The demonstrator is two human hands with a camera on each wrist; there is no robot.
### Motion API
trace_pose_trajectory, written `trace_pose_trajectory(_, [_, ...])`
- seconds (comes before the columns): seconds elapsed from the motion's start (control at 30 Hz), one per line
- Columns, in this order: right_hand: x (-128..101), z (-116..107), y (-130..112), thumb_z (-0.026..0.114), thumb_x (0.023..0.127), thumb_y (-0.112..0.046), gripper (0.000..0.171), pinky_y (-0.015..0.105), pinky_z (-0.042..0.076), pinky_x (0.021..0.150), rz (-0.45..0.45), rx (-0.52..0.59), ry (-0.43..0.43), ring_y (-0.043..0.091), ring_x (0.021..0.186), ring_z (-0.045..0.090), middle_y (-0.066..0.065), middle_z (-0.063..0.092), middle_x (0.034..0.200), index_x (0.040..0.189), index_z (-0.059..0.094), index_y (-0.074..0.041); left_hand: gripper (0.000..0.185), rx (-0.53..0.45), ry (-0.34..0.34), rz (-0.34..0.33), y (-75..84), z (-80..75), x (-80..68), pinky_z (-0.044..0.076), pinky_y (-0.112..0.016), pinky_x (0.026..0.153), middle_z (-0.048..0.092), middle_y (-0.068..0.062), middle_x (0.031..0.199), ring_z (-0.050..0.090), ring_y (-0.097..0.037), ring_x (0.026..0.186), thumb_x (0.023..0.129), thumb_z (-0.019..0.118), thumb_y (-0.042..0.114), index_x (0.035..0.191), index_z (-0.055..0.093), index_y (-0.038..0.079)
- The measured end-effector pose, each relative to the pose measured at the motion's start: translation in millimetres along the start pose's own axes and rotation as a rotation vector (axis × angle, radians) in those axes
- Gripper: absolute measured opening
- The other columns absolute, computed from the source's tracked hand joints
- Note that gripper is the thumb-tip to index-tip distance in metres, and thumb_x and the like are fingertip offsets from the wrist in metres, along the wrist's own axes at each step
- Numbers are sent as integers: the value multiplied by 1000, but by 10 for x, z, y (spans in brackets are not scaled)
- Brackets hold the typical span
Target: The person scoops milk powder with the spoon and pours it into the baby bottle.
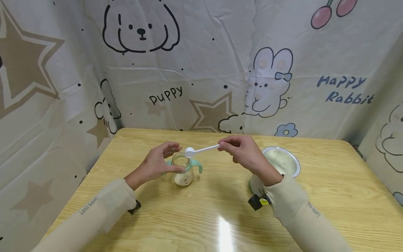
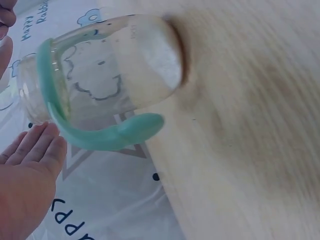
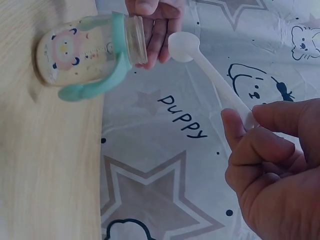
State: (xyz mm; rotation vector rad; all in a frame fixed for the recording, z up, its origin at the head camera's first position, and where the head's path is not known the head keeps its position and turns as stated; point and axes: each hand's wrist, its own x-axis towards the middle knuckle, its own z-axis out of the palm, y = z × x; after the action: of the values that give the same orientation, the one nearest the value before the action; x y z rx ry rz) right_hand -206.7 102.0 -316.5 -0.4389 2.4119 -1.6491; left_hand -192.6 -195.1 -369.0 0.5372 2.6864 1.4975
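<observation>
The baby bottle [image 1: 183,172] stands upright on the surface [image 1: 330,196], near the middle and toward the far edge. It is clear, with teal side handles [image 1: 197,165], an uncapped neck, and a shallow layer of pale powder at its base.

The left hand [image 1: 157,161] is beside the bottle on its left, fingers extended and relaxed. The thumb lies across the near side of the glass; whether the fingers actually touch cannot be told. It grips nothing.

The right hand [image 1: 244,151] pinches the far end of a white measuring scoop [image 1: 201,149] between thumb and fingers. The scoop is held roughly level, its bowl [image 3: 181,46] just above and beside the bottle's mouth. Whether the bowl is loaded is not visible.

An open round tin [image 1: 280,164] stands just behind the right wrist, toward the right edge.

Recommended handling for this step, as a judgement:
- Steady the bottle at its neck or shoulder with the left hand; the handles make it liable to turn.
- Centre the bowl over the opening before tilting, since the neck looks little wider than the bowl.
- Rotate the handle slowly at the fingertips, so powder does not fall on the rim or the surface.
</observation>
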Motion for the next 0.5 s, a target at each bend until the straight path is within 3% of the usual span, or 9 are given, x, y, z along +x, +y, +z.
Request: trace_pose_trajectory(0.5, [-97,-258,-43,60,103,-24,32,19,33,49,57,-11,46,5,52,33,10,73,99,120,68,2,80,-35,-2,35,84,-28,44,42,-48,110,56,-21,139,51,-36,130,74,91,14,140,48,-3])
